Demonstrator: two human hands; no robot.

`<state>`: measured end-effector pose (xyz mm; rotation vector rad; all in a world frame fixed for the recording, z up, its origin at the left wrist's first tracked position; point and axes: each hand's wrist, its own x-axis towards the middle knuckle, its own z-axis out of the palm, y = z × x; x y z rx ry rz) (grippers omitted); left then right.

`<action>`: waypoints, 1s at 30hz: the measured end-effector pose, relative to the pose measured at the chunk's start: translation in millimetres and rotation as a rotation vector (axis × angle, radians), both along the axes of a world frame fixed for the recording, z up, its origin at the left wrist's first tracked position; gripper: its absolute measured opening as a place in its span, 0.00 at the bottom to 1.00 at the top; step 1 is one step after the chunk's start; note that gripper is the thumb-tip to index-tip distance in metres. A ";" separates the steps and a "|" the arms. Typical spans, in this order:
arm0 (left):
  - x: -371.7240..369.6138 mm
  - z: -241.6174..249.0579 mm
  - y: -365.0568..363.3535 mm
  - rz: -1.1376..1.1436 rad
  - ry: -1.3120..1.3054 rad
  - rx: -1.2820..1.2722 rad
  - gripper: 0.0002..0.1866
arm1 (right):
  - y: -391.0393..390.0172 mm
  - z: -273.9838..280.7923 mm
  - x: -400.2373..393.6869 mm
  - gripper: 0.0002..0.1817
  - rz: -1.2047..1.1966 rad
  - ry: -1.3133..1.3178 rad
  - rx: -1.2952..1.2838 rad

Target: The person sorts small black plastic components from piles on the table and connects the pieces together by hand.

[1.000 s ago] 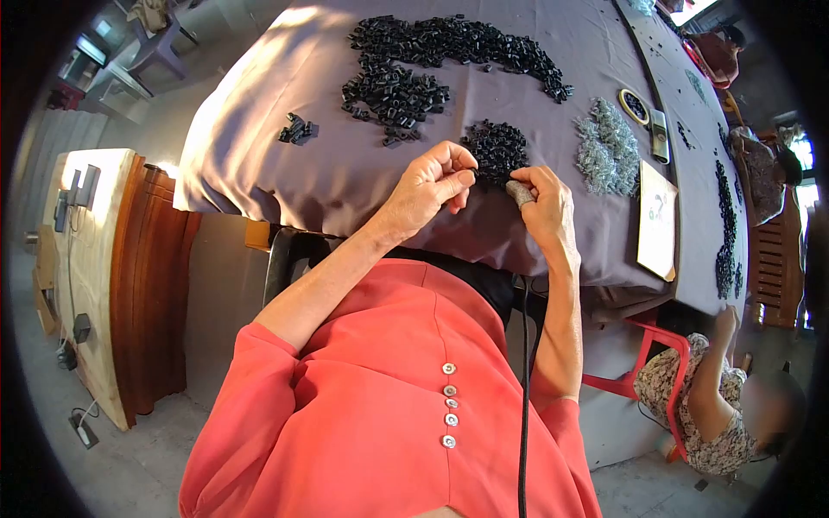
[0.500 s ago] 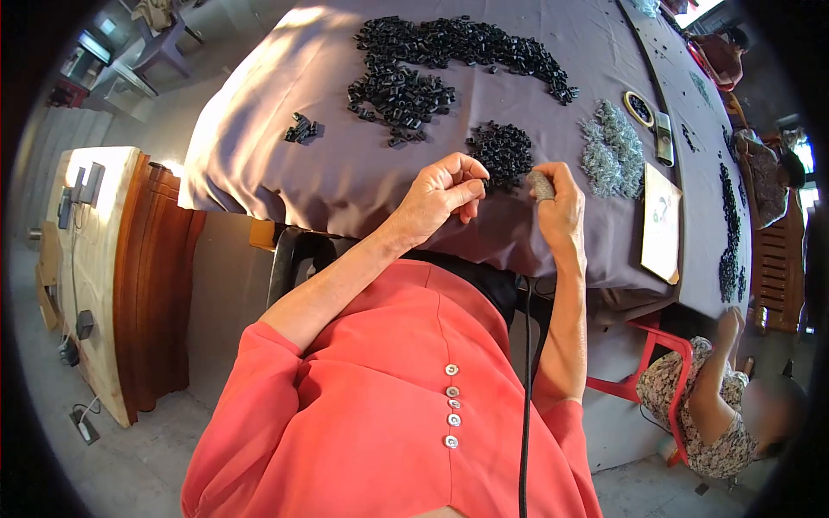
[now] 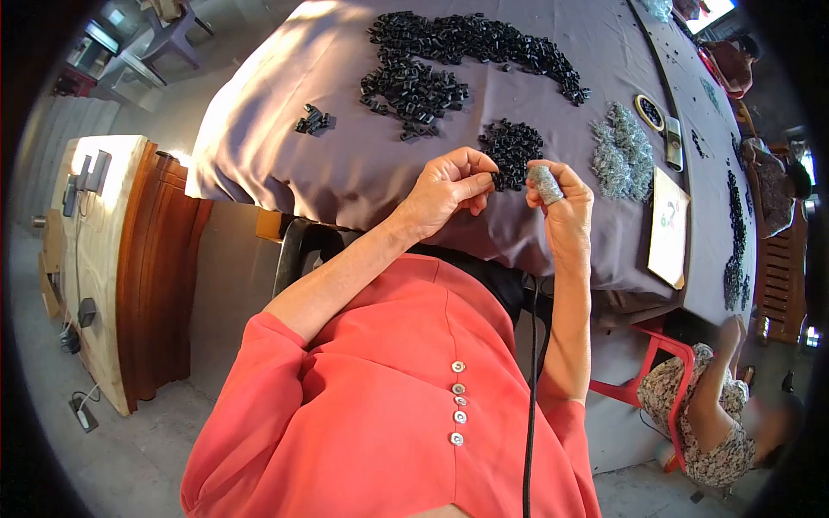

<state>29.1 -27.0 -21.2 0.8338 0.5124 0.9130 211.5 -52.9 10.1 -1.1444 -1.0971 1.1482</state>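
My left hand (image 3: 453, 190) is closed in a pinch at the near edge of the small black pile (image 3: 511, 147). A dark speck shows at its fingertips, too small to name. Just to its right, my right hand (image 3: 568, 216) is raised with curled fingers. A grey wrapping (image 3: 545, 185) covers one of its digits, seemingly the thumb. Whatever its fingertips hold, if anything, is hidden. Right of that hand lies a heap of small clear or silvery pieces (image 3: 622, 154).
Larger heaps of black pieces (image 3: 475, 39) and a little cluster (image 3: 313, 119) lie on the grey-brown cloth (image 3: 285, 164). A tape roll (image 3: 649, 112), a small device (image 3: 673, 142) and a board with paper (image 3: 667, 226) are at right. Another person (image 3: 712, 414) sits beyond.
My right hand has turned so that its grey-wrapped digit shows more fully. The left hand keeps its pinch. The whole view has shifted slightly, moving the table things to the right.
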 end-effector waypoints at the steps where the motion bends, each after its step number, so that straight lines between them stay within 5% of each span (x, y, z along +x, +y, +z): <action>1: -0.1 0.1 0.0 -0.001 0.003 -0.005 0.07 | -0.2 0.1 -2.0 0.06 0.005 0.013 -0.008; 18: -0.3 1.3 -0.5 -0.014 -0.003 0.000 0.06 | -3.1 -4.8 -26.6 0.06 0.032 -0.162 -0.002; 30: -1.0 2.6 -2.2 -0.012 0.036 0.071 0.04 | -3.8 -1.5 -22.6 0.03 0.131 0.006 -0.080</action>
